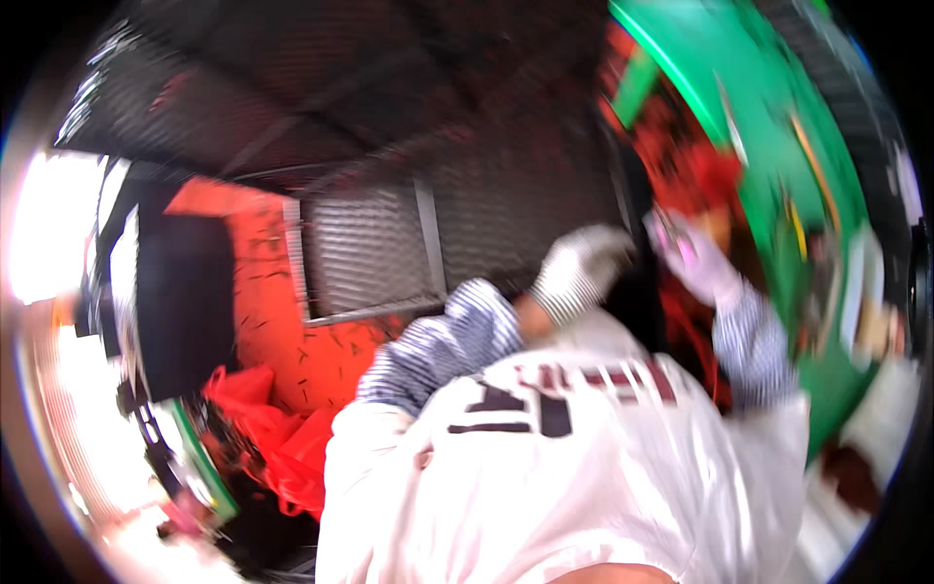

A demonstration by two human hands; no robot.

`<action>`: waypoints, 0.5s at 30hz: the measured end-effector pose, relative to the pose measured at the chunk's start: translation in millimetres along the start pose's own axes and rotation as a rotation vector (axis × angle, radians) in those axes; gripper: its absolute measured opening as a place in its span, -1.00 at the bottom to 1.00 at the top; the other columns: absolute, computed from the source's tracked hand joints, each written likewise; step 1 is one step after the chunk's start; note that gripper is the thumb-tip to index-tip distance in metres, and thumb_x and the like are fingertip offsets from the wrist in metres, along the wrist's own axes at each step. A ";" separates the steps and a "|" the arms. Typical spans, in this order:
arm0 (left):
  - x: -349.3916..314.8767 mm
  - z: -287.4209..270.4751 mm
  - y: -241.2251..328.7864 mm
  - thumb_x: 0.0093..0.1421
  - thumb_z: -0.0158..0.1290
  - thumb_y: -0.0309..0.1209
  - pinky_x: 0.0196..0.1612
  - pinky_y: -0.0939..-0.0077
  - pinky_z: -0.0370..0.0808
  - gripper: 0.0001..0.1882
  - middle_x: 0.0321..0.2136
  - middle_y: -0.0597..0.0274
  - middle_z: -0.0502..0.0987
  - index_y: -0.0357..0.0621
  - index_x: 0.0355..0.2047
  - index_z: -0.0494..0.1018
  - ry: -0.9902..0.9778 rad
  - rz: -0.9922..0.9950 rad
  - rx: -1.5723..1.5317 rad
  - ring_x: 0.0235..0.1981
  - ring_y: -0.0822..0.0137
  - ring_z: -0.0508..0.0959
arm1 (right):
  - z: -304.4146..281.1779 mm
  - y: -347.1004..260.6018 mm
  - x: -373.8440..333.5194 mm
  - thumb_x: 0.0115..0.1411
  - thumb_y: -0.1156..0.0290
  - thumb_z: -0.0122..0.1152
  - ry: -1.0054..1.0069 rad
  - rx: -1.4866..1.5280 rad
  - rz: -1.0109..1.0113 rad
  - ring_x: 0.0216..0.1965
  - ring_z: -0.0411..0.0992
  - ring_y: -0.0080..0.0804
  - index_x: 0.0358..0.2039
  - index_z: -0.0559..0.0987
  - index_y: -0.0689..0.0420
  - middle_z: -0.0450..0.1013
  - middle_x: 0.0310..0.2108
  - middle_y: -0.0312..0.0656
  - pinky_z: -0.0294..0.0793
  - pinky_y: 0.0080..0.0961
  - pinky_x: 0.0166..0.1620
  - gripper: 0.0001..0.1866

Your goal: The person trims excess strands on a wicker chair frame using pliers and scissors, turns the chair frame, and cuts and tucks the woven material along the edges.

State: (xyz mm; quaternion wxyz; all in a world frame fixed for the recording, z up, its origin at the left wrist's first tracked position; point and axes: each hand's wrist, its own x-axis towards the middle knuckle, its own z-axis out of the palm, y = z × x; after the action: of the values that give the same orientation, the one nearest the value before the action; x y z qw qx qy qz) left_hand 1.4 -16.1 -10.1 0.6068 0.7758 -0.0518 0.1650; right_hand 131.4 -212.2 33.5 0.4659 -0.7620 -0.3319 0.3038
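Note:
My left hand [582, 271], in a pale knitted work glove, reaches across in front of my body. Its fingertips meet the edge of a dark upright strip [637, 277], and blur hides how they are set. To the right of that strip my right hand [699, 263], also gloved, is closed around a small thing with a pink patch and a greyish tip, too smeared to name. Directly ahead stands a dark mesh-panelled frame [375, 248] with metal bars. Striped sleeve covers run up both forearms.
A green table [788, 146] on the right carries a few thin tools. Orange-red sheeting [268, 292] with dark scraps shows beyond the frame, and red bags [282, 438] lie at left. A black panel [185, 307] stands on the far left.

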 end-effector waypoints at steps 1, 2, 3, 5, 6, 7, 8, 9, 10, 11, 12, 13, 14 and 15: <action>3.4 -15.4 -4.5 0.04 0.02 -0.73 -0.13 0.37 0.57 -0.70 -0.28 -0.01 0.60 -0.29 -0.21 0.55 -0.008 -0.053 0.029 -0.24 0.14 0.63 | 13.6 10.9 16.0 0.27 0.50 0.06 0.084 -0.079 -0.151 -0.17 0.48 -0.36 -0.12 0.50 0.26 0.50 -0.24 -0.12 0.43 -0.48 -0.08 -0.80; 12.0 -24.4 -24.9 0.07 0.01 -0.77 -0.12 0.44 0.56 -0.68 -0.27 0.04 0.61 -0.28 -0.17 0.56 -0.002 -0.104 -0.031 -0.23 0.22 0.63 | 9.9 15.4 34.5 0.26 0.50 0.09 0.048 -0.143 -0.152 -0.21 0.45 -0.40 -0.12 0.49 0.21 0.47 -0.29 -0.15 0.42 -0.48 -0.08 -0.81; 28.7 -26.2 -26.6 0.14 0.03 -0.74 -0.11 0.47 0.56 -0.71 -0.25 0.06 0.61 -0.28 -0.14 0.55 -0.026 -0.099 0.088 -0.23 0.29 0.62 | 1.3 19.8 44.0 0.22 0.51 0.18 0.049 -0.137 -0.108 -0.22 0.42 -0.47 -0.12 0.50 0.17 0.45 -0.31 -0.22 0.41 -0.54 -0.07 -0.79; 22.0 -18.8 -27.2 0.20 0.06 -0.68 -0.08 0.52 0.54 -0.79 -0.22 0.09 0.62 -0.30 -0.16 0.56 -0.024 -0.156 0.100 -0.20 0.35 0.60 | 6.3 35.6 35.1 0.17 0.49 0.27 0.036 0.021 -0.102 -0.20 0.43 -0.55 -0.13 0.52 0.14 0.46 -0.27 -0.29 0.41 -0.59 -0.06 -0.76; 18.7 -12.4 -24.4 0.21 0.07 -0.67 -0.06 0.53 0.53 -0.80 -0.21 0.12 0.62 -0.29 -0.16 0.57 -0.023 -0.183 0.068 -0.20 0.35 0.60 | 4.2 41.8 28.9 0.16 0.48 0.30 0.037 -0.007 -0.098 -0.18 0.44 -0.56 -0.13 0.52 0.13 0.47 -0.26 -0.31 0.42 -0.59 -0.03 -0.74; 13.4 -13.6 -17.0 0.21 0.08 -0.67 -0.05 0.52 0.53 -0.78 -0.20 0.12 0.62 -0.27 -0.14 0.58 -0.044 -0.238 0.023 -0.20 0.36 0.60 | 10.1 42.4 20.4 0.16 0.47 0.32 0.032 -0.021 -0.093 -0.16 0.45 -0.58 -0.12 0.53 0.12 0.48 -0.24 -0.34 0.43 -0.60 0.00 -0.73; 7.5 -10.1 -8.6 0.19 0.10 -0.65 -0.13 0.51 0.56 -0.79 -0.25 0.09 0.63 -0.25 -0.17 0.59 -0.027 -0.242 0.019 -0.26 0.34 0.62 | 15.9 47.8 11.0 0.17 0.42 0.33 0.018 0.001 -0.087 -0.09 0.48 -0.51 -0.09 0.54 0.10 0.50 -0.19 -0.33 0.44 -0.52 0.10 -0.72; 8.1 -12.6 -9.4 0.17 0.12 -0.64 -0.21 0.50 0.59 -0.79 -0.30 0.07 0.63 -0.23 -0.19 0.61 -0.009 -0.233 0.024 -0.33 0.32 0.64 | 22.2 49.8 8.6 0.17 0.42 0.33 0.020 0.015 -0.065 -0.09 0.48 -0.51 -0.09 0.54 0.10 0.50 -0.19 -0.33 0.44 -0.52 0.10 -0.72; 4.9 -14.9 -11.4 0.20 0.11 -0.61 -0.21 0.51 0.58 -0.81 -0.31 0.08 0.64 -0.23 -0.18 0.61 -0.019 -0.228 0.038 -0.33 0.34 0.63 | 27.6 50.5 5.9 0.17 0.40 0.34 0.037 0.085 -0.048 -0.06 0.48 -0.49 -0.07 0.54 0.09 0.50 -0.18 -0.33 0.44 -0.49 0.14 -0.70; 4.0 -17.9 -7.6 0.20 0.11 -0.61 -0.21 0.51 0.58 -0.81 -0.31 0.08 0.64 -0.23 -0.18 0.61 -0.031 -0.244 0.033 -0.33 0.34 0.63 | 31.3 51.1 3.6 0.17 0.39 0.34 0.055 0.154 -0.034 -0.04 0.48 -0.47 -0.06 0.54 0.08 0.51 -0.17 -0.33 0.43 -0.46 0.17 -0.68; 8.2 -17.4 -0.6 0.22 0.10 -0.59 -0.20 0.51 0.58 -0.82 -0.31 0.09 0.64 -0.25 -0.18 0.61 -0.029 -0.336 -0.009 -0.33 0.36 0.62 | 24.2 51.6 3.9 0.26 0.46 0.24 -0.019 0.138 -0.013 -0.03 0.45 -0.57 0.12 0.47 0.06 0.47 -0.15 -0.39 0.48 -0.54 0.09 -0.59; 11.3 -16.2 2.3 0.23 0.09 -0.57 -0.19 0.51 0.57 -0.83 -0.30 0.10 0.65 -0.27 -0.18 0.61 -0.028 -0.425 -0.049 -0.33 0.38 0.62 | 18.4 48.7 4.8 0.26 0.46 0.24 -0.022 0.138 -0.009 -0.03 0.45 -0.57 0.12 0.47 0.06 0.47 -0.15 -0.39 0.48 -0.54 0.09 -0.59; 13.7 -14.4 -1.6 0.31 0.05 -0.47 -0.18 0.52 0.56 -0.80 -0.30 0.12 0.65 -0.32 -0.19 0.60 -0.016 -0.342 -0.080 -0.32 0.41 0.60 | 13.8 44.2 6.1 0.25 0.45 0.25 -0.035 0.114 0.004 -0.03 0.45 -0.56 0.13 0.47 0.05 0.46 -0.15 -0.38 0.48 -0.55 0.09 -0.58; 12.9 -13.3 -2.3 0.31 0.05 -0.47 -0.18 0.52 0.56 -0.80 -0.30 0.12 0.65 -0.32 -0.19 0.60 -0.015 -0.350 -0.081 -0.32 0.41 0.60 | 14.3 43.3 5.9 0.25 0.43 0.27 -0.051 0.095 0.021 -0.03 0.45 -0.55 0.13 0.47 0.04 0.46 -0.15 -0.37 0.49 -0.55 0.09 -0.57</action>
State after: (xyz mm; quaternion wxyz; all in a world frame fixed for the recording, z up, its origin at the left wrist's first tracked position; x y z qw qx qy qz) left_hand 11.6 -1.1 -5.3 0.6567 0.7490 0.0730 0.0488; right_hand 133.4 -215.2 -12.4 0.4895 -0.7344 -0.3209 0.3435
